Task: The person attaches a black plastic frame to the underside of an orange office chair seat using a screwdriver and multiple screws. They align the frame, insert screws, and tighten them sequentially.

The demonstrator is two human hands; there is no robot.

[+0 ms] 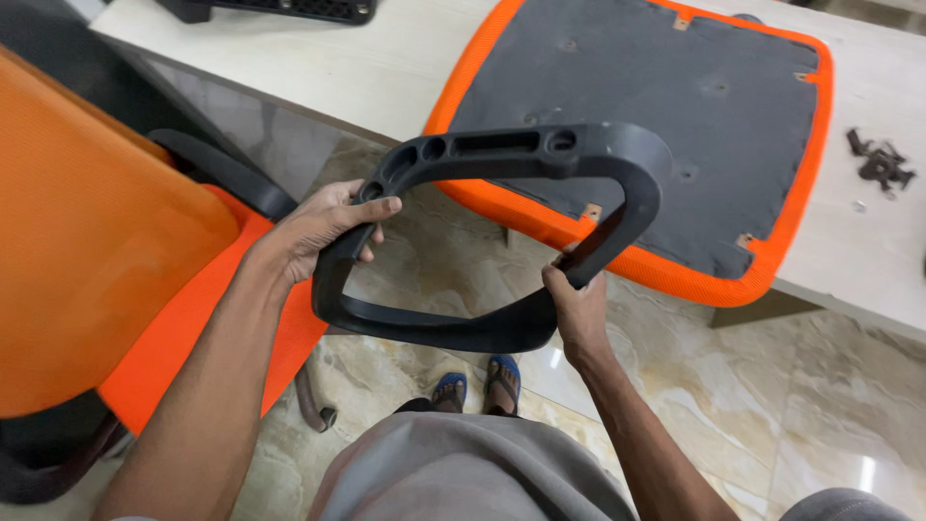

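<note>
With the left hand (323, 227) and right hand (576, 307) both closed on the armrest (502, 154) held above the seat (646, 125), keep its mounting holes facing up.

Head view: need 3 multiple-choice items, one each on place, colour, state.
1. Where does the seat cushion lie?
A. on the floor
B. upside down on the table, one edge past the rim
C. on the person's lap

2. What colour is the armrest?
A. black
B. white
C. orange

3. How is the armrest held?
A. left hand alone
B. resting on the table, untouched
C. both hands, lifted over the floor

Answers: 1 B, its dark underside faces up on the tabletop. 2 A, the whole loop is black plastic. 3 C, the left hand grips one end and the right hand the other side.
</note>
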